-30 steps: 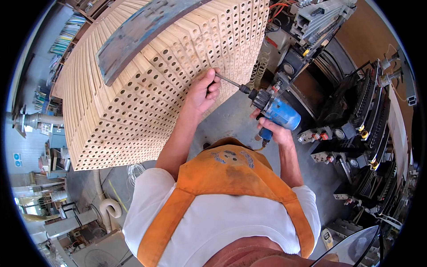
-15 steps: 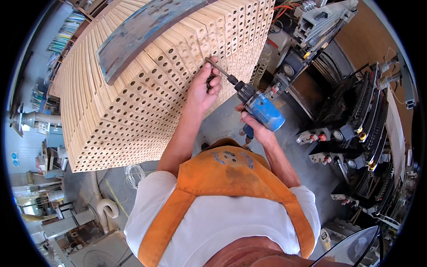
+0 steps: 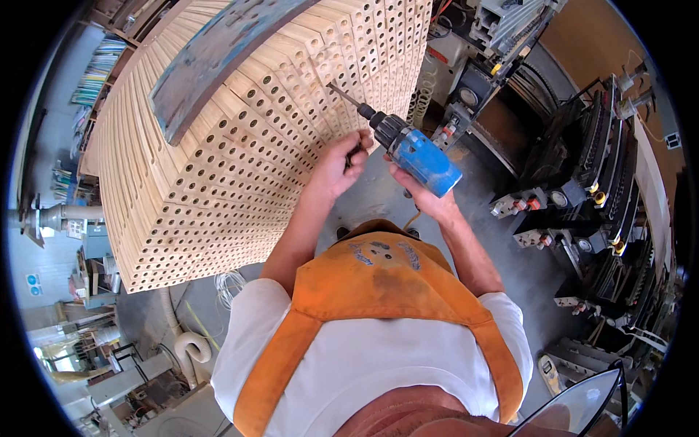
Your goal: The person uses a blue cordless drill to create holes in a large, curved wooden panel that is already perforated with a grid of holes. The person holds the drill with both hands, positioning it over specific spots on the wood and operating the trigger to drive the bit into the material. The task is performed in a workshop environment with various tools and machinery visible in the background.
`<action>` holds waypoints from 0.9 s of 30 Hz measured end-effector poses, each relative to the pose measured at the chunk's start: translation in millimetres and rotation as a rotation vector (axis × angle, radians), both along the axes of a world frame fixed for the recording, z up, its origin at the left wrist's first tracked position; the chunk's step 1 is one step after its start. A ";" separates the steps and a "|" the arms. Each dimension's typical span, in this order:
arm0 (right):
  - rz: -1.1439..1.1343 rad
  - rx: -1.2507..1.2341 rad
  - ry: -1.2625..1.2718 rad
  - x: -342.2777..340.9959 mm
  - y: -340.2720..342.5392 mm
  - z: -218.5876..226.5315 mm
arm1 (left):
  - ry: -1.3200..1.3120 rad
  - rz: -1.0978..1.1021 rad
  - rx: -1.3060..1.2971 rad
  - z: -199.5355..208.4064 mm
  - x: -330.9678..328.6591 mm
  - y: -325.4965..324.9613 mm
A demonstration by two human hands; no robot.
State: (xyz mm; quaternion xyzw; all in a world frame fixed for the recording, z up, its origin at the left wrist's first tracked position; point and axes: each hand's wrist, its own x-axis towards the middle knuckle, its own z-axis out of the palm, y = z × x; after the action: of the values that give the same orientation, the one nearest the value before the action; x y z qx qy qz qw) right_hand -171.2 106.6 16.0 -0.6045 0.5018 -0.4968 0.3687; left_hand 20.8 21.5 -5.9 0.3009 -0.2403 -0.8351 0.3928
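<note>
My right hand [image 3: 422,197] grips a blue cordless drill [image 3: 411,151] from below. Its long bit [image 3: 344,96] points up and left onto the end face of a big stack of wooden boards [image 3: 240,167], whose ends are full of round holes. My left hand [image 3: 341,164] is next to the drill's black chuck, fingers curled around a small dark object that I cannot make out. It rests close to the stack's face. A worn blue-grey plank [image 3: 211,62] lies across the top of the stack.
Machines with black housings, dials and cables [image 3: 582,197] stand to the right. A grey machine [image 3: 502,44] is behind the stack. Hoses and a white duct [image 3: 189,342] lie on the grey floor at lower left. Shelves with papers [image 3: 95,73] are at far left.
The drill has risen and swung up, its bit now higher on the stack's face. My left hand has come off the face and moved next to the chuck.
</note>
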 end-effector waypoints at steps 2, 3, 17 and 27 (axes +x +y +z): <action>-0.003 0.001 -0.017 -0.1 -2.0 -0.2 | 0.010 -0.032 0.077 -14.8 1.6 13.9; -0.005 0.003 -0.070 0.1 -3.5 -1.9 | 0.025 -0.048 0.079 -21.3 4.1 16.6; 0.121 0.070 -0.112 -30.2 22.0 -3.9 | 0.087 0.225 -0.239 32.9 24.4 1.9; 0.178 0.227 -0.256 -45.6 31.1 -9.2 | -0.199 0.172 -0.246 42.8 4.4 -1.4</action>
State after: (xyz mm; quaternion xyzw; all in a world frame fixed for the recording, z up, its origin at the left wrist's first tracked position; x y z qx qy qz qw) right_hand -216.8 137.8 6.8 -0.5329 0.4481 -0.4752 0.5380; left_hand 25.2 20.1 36.9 0.3515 -0.3517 -0.7288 0.4708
